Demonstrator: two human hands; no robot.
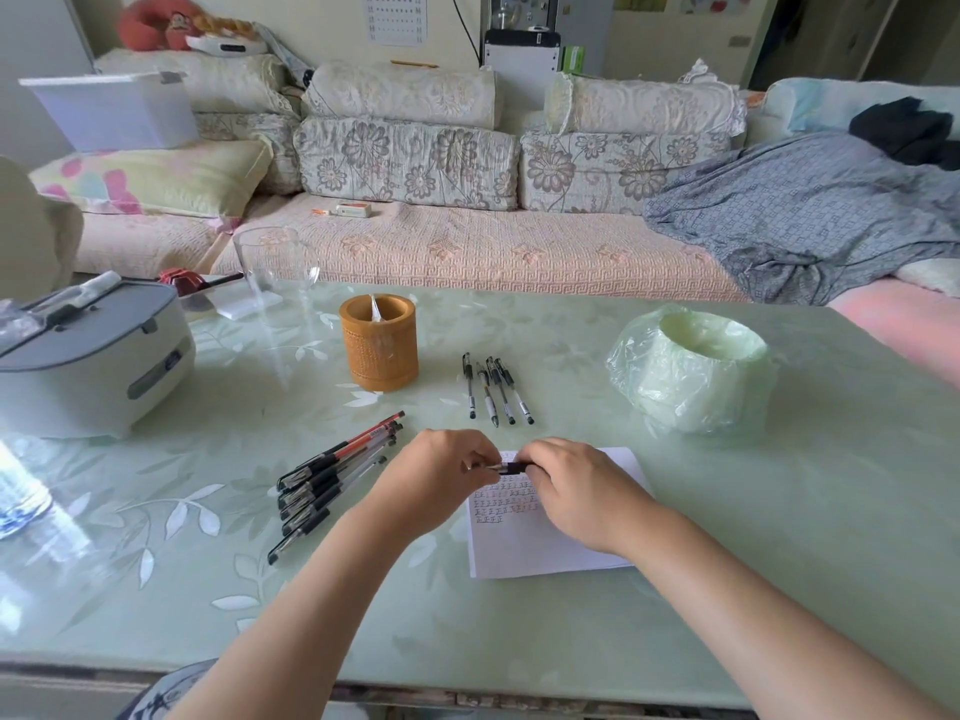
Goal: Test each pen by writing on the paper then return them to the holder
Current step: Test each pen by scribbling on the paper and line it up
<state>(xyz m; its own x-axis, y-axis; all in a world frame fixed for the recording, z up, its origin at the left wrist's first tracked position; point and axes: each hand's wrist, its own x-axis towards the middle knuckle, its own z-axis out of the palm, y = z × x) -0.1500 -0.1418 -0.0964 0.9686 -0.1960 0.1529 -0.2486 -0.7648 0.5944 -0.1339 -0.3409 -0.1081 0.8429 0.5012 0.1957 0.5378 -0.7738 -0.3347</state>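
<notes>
Holding one pen [506,467] between them, the left hand [447,478] and right hand [576,485] pinch its two ends directly over the paper [545,543]; capping or uncapping cannot be told. Rows of test marks already sit beneath the grip. Beyond the grip lie four pens [496,389]; a larger bundle [332,475] lies left of it. Further beyond, the holder [379,343] shows no pens returned. Judged partway: returning remains.
</notes>
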